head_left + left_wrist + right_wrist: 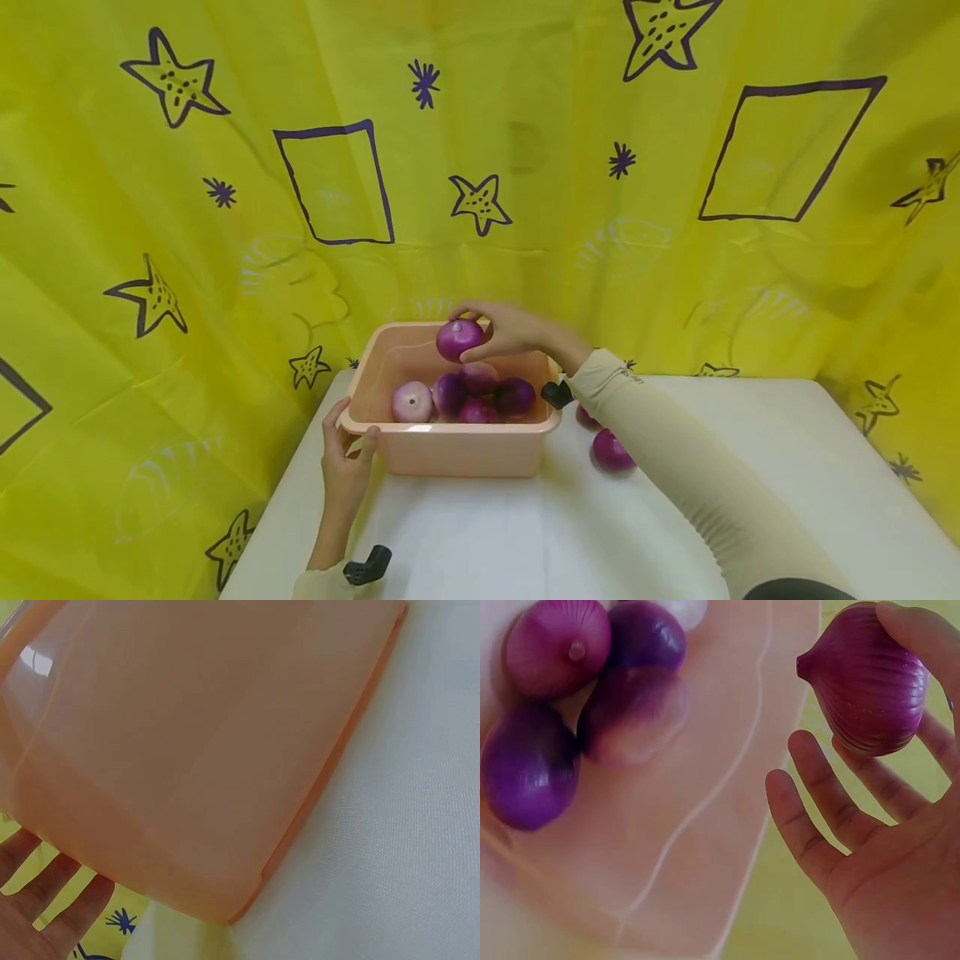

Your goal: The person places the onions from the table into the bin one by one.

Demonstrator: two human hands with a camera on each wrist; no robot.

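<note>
My right hand (pixel 510 329) holds a red onion (pixel 460 340) above the far part of a peach plastic tub (pixel 461 454). In the right wrist view, the thumb and fingertips grip this onion (pixel 874 682) at its sides, with its pointed end toward the tub. At the tub's near left corner, my left hand (pixel 348 454) grips the rim, thumb on the front edge. The left wrist view has its fingers against the tub wall (pixel 187 750). Inside lie several onions: a pale one (pixel 412 403) at left and dark purple ones (pixel 515 397) toward the right.
Outside the tub on the right, a red onion (pixel 613 451) rests on the white table (pixel 750 467), partly behind the right sleeve. Another onion (pixel 587 417) sits just beyond it, mostly hidden. A yellow patterned curtain (pixel 480 125) hangs behind the table and along its sides.
</note>
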